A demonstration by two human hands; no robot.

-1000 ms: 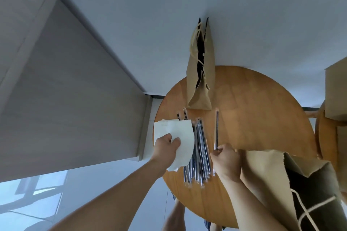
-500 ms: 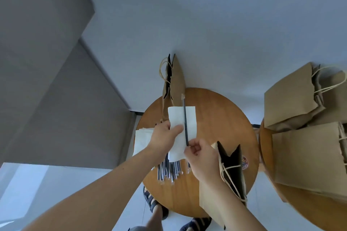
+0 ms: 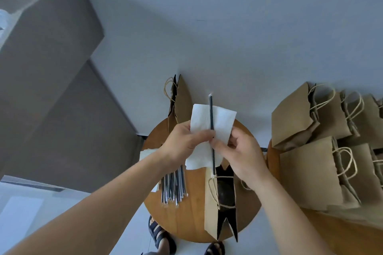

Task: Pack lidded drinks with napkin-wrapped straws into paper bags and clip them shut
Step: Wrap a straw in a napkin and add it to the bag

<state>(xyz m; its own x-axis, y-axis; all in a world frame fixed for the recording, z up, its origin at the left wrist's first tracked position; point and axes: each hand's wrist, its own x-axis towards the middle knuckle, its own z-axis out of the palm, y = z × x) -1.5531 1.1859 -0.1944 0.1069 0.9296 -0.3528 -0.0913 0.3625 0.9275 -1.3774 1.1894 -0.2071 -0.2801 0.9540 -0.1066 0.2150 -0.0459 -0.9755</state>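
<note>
Round wooden table (image 3: 187, 220) carries an open brown paper bag (image 3: 210, 203) at 6 o'clock of the hands and a bundle of wrapped black straws (image 3: 174, 188) at 8 o'clock. Left hand (image 3: 182, 141) and right hand (image 3: 242, 151), raised over the table, both pinch a white paper napkin (image 3: 220, 120). One thin black straw (image 3: 211, 114) lies lengthwise on it, tip toward 12 o'clock.
</note>
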